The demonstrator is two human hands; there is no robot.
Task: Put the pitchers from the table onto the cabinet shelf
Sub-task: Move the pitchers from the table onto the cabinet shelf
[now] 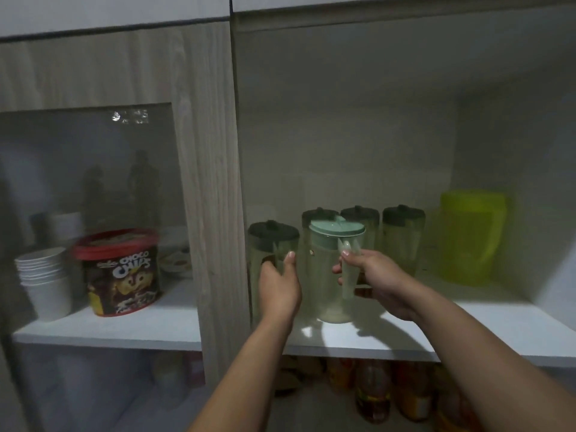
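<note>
A clear pitcher with a pale green lid (327, 275) stands on the white cabinet shelf (467, 332). My right hand (378, 282) is closed around its handle. My left hand (279, 283) is wrapped around a clear pitcher with a dark lid (268, 244) at the shelf's left end. Three more dark-lidded clear pitchers (402, 232) stand in a row behind. A yellow-green pitcher (470, 235) sits at the far right of the shelf.
A wooden door frame (212, 182) borders the open compartment on the left. Behind its glass panel are stacked paper cups (46, 282) and a chocolate-chip tub (120, 272). Bottles (374, 391) fill the shelf below.
</note>
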